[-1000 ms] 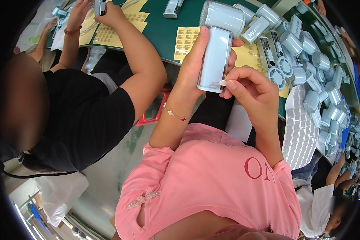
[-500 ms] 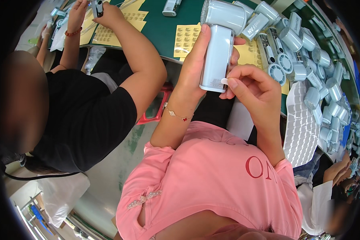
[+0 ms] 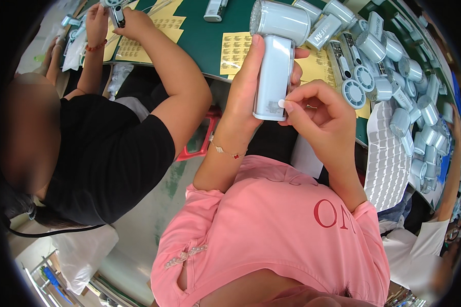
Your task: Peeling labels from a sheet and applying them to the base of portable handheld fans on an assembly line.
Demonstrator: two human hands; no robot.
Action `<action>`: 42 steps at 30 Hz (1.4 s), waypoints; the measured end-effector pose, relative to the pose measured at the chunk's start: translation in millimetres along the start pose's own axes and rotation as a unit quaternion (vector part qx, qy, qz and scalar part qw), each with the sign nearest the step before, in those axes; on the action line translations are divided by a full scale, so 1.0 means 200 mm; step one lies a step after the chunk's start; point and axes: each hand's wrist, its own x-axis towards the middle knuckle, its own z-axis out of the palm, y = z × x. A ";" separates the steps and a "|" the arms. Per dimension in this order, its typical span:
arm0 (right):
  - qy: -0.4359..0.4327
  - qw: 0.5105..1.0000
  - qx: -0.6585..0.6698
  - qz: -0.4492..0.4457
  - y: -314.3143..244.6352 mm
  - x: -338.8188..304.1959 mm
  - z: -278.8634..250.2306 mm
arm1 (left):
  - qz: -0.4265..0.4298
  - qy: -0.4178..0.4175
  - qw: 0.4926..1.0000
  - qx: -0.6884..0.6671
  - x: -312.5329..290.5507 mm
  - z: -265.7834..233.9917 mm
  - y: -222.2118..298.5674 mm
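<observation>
Your left hand (image 3: 245,84) wraps around a pale-blue, cylinder-headed plastic handheld fan (image 3: 274,69), raised near the green desk (image 3: 195,43); your right hand (image 3: 323,110) pinches a small, rounded white tab (image 3: 281,103) at the fan's lower end.

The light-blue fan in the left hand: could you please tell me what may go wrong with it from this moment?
The small white piece is pinched between the right hand's thumb and finger, at the lower end of the fan's handle; it might slip or stick there crookedly.

The left hand grips the handle, with the bulky fan head above the thumb, so the fan could perhaps tip if the grip loosens.
</observation>
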 end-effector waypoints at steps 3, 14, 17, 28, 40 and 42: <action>0.012 0.996 -0.084 -0.011 0.00 0.01 0.00 | 0.020 0.017 0.999 0.029 0.00 0.02 0.00; 0.180 0.972 -0.028 -0.148 0.00 -0.11 -0.25 | 0.052 0.249 0.785 0.565 0.27 -0.18 0.12; 0.192 0.977 0.003 -0.091 0.00 -0.20 -0.36 | 0.127 0.329 0.524 0.775 0.60 -0.31 0.12; 0.307 0.945 -0.075 -0.082 -0.04 -0.50 -0.86 | 0.202 0.301 0.243 0.900 1.11 -0.33 0.19; 0.404 0.872 -0.242 -0.131 -0.09 -0.39 -1.17 | 0.167 0.052 0.298 0.939 3.20 -0.65 0.10; 0.429 0.869 -0.223 -0.106 -0.06 -0.37 -1.16 | 0.136 0.003 0.273 0.953 3.26 -0.70 0.09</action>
